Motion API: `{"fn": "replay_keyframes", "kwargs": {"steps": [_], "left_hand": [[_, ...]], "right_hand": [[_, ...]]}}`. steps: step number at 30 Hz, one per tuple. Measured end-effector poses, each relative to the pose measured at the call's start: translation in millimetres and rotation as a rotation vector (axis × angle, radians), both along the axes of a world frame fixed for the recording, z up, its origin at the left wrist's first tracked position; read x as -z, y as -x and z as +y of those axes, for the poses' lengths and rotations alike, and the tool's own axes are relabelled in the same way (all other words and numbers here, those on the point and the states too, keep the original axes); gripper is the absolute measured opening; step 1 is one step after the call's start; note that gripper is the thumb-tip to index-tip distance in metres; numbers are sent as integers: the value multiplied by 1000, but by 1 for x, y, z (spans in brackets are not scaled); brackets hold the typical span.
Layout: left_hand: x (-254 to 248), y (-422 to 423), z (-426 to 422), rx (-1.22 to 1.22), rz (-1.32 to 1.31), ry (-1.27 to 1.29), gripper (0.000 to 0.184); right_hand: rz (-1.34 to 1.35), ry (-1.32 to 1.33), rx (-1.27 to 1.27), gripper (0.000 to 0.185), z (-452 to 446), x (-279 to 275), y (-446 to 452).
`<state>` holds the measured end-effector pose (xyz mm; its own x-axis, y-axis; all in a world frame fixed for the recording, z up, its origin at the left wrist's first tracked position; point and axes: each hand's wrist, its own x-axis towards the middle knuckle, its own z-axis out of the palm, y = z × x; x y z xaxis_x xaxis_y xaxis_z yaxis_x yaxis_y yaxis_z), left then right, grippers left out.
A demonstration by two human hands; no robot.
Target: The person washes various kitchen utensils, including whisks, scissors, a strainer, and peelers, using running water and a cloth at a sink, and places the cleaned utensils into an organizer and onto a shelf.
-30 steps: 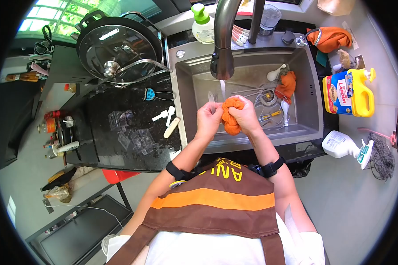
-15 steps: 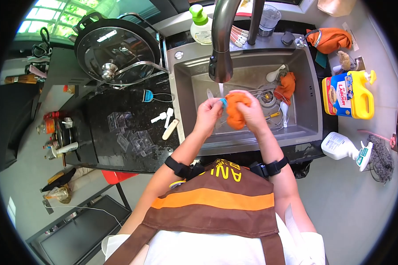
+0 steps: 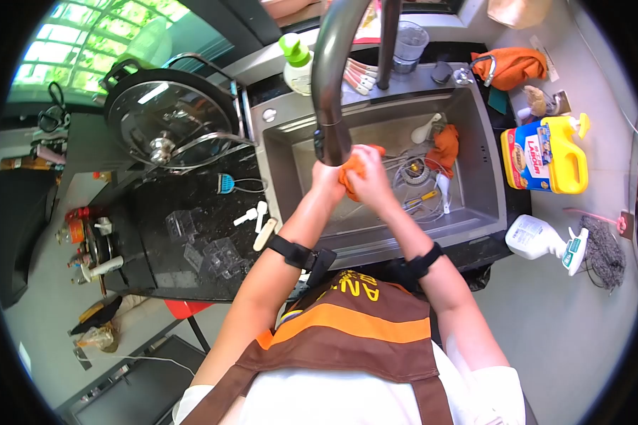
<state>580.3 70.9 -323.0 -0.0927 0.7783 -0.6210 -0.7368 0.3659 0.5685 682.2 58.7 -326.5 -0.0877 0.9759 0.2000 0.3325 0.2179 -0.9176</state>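
Note:
Under the faucet (image 3: 331, 134) my hands meet over the sink (image 3: 386, 234). My right hand (image 3: 370, 177) is closed on an orange cloth (image 3: 347, 178), which bunches between the two hands. Pressed up to the cloth from the other side is my left hand (image 3: 326, 181), its fingers curled and partly hidden by the faucet head; what it grips is out of sight. In the basin to the right lie a white spoon (image 3: 425, 129), a second orange cloth (image 3: 443, 150), a wire whisk-like tool (image 3: 412, 170) and a yellow-handled utensil (image 3: 424, 198).
Left of the sink are a lidded wok (image 3: 170, 117), a blue-headed tool (image 3: 227, 184), white measuring spoons (image 3: 252, 214) and clear plastic pieces (image 3: 223, 256). A green-topped pump bottle (image 3: 297, 67) stands behind. A yellow jug (image 3: 546, 156) and white spray bottle (image 3: 535, 237) are at right.
My hands have come together, and the orange cloth is now mostly covered by them. The small blue thing pinched in my left hand is no longer visible. The view has shifted slightly.

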Motion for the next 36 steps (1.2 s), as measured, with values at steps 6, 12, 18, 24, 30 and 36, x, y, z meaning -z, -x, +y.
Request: {"fn": "replay_keyframes", "kwargs": {"steps": [6,12,18,24,30,36], "left_hand": [[53,11,19,44,-227,39,27],[91,27,15,450,-119,-44,21],[46,-7,16,322,468,-91,21],[90,2,14,350,628,-374,17],[61,-9,8,380,766,-302,16],[61,-2,6,540,702,-129,12]], "right_hand": [[-141,260,99,22,13,51,-40],[-293,566,-14,29,26,120,-80],[-388,456,-6,37,35,149,-76],[-469,492,-201,51,33,152,-77],[-527,620,-711,46,43,146,-93],[-833,378,-8,33,99,133,-139]]}}
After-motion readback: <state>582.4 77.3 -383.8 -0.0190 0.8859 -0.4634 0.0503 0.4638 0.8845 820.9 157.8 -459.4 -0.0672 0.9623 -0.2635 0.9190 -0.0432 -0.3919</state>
